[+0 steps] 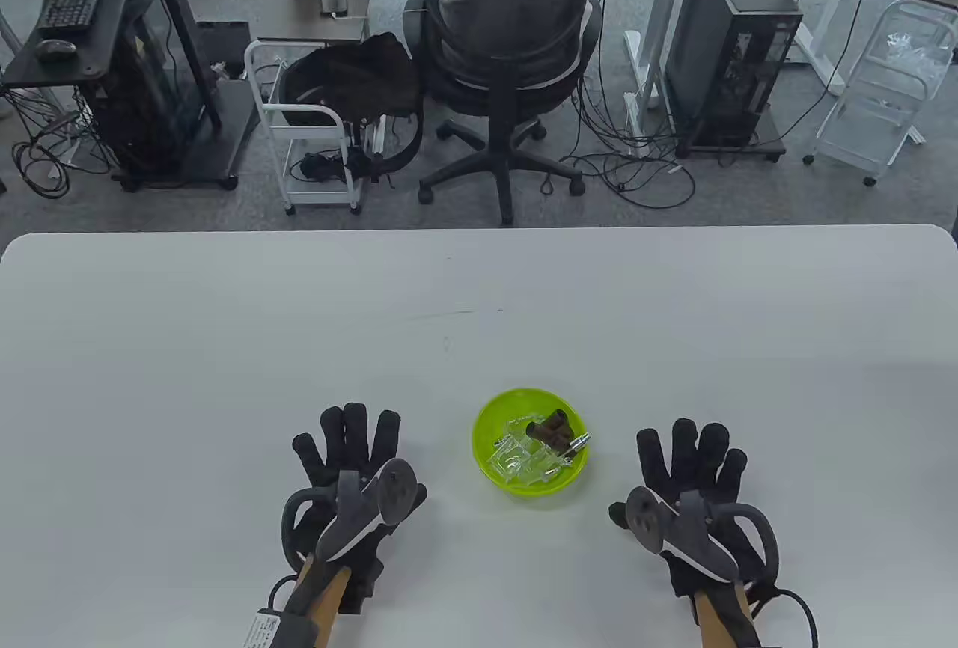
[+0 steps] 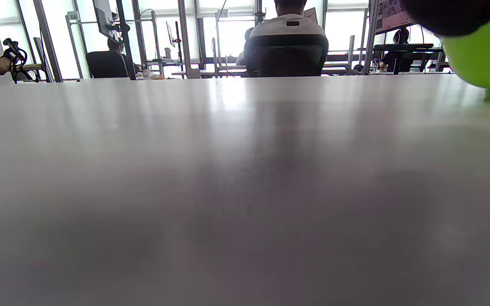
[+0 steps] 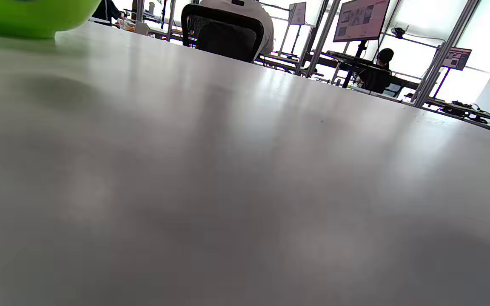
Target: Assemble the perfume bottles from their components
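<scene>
A lime-green bowl (image 1: 486, 453) stands on the white table (image 1: 479, 319) between my hands. It holds clear glass bottle parts (image 1: 520, 462), dark brown caps (image 1: 552, 432) and a small silver sprayer piece (image 1: 578, 443). My left hand (image 1: 346, 446) lies flat on the table left of the bowl, fingers straight and holding nothing. My right hand (image 1: 692, 457) lies flat to the bowl's right, fingers spread, also holding nothing. The bowl's side (image 2: 487, 55) fills the top right corner of the left wrist view, and the bowl (image 3: 28, 17) shows at the top left of the right wrist view.
Beyond the table's far edge stand an office chair (image 1: 509, 42), a white cart (image 1: 314, 132) and computer towers (image 1: 730, 49) on the floor. In the wrist views a seated person (image 2: 287, 42) and desks lie beyond the table.
</scene>
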Motion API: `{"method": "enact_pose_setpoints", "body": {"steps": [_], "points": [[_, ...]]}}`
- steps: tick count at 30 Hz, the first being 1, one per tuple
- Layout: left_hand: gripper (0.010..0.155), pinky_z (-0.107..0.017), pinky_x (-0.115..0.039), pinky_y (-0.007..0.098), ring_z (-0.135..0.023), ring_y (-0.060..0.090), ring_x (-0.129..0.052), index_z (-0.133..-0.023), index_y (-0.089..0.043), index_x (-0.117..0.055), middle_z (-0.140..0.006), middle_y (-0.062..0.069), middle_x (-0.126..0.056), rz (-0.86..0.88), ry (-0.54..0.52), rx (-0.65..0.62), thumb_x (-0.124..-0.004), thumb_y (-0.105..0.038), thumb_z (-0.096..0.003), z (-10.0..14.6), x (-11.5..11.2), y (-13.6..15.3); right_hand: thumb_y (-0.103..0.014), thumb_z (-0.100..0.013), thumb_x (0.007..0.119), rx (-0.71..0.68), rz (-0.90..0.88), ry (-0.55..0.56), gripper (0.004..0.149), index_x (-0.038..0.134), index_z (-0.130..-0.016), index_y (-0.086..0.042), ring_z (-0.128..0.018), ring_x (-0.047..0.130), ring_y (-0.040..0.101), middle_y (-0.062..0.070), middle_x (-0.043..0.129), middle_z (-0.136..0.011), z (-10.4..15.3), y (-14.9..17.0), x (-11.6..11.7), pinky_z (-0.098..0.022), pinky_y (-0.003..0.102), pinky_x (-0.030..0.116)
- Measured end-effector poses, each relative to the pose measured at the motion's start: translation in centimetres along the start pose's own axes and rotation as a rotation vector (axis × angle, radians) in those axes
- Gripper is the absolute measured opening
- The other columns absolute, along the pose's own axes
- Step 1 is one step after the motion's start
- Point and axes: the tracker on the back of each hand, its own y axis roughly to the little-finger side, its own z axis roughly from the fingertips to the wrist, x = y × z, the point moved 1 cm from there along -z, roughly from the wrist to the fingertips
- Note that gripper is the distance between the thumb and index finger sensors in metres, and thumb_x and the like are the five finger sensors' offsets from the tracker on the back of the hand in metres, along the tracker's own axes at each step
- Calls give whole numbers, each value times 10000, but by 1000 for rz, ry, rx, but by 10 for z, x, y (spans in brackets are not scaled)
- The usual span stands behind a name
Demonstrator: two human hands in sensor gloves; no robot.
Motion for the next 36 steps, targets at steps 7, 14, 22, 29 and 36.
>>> {"method": "enact_pose_setpoints", "body": {"steps": [7,14,22,29,36], "points": [[1020,-769,-111,754,-1108,506,3,-1138,-287,-9,-1189,184,40,-5,7,1,-575,-766,-438,0,-1,0,-756,-496,473,-3,-5,-7,978,8,-1155,-202,-1017,4,651,323,20,-1191,0,0,1,-719,743,147],[1015,-772,-123,753,-1110,509,-12,-1146,-281,-28,-1191,188,30,1,16,5,-574,-764,-440,-1,-1,0,-754,-498,472,-5,-7,-24,973,13,-1157,-206,-1018,7,653,322,27,-1194,-1,-2,2,-721,743,148],[1002,-800,-210,717,-1120,525,-114,-1175,-239,-121,-1202,222,-45,129,34,-109,-576,-764,-453,-6,11,-25,-751,-502,470,-5,-18,-15,969,22,-1159,-198,-1011,16,661,330,31,-1191,-1,-1,3,-724,740,161],[967,-822,-324,680,-1127,528,-252,-1194,-202,-250,-1217,235,-162,214,107,-183,-598,-743,-473,-26,24,-77,-748,-504,470,-6,-19,-19,967,22,-1159,-196,-1012,18,660,331,32,-1190,-1,-1,2,-728,736,164],[950,-822,-442,639,-1120,528,-364,-1178,-139,-410,-1217,252,-227,142,202,-174,-668,-719,-472,-42,22,-116,-746,-506,471,-13,-33,-12,964,24,-1159,-196,-1013,22,660,332,34,-1190,-1,-1,3,-731,732,165]]}}
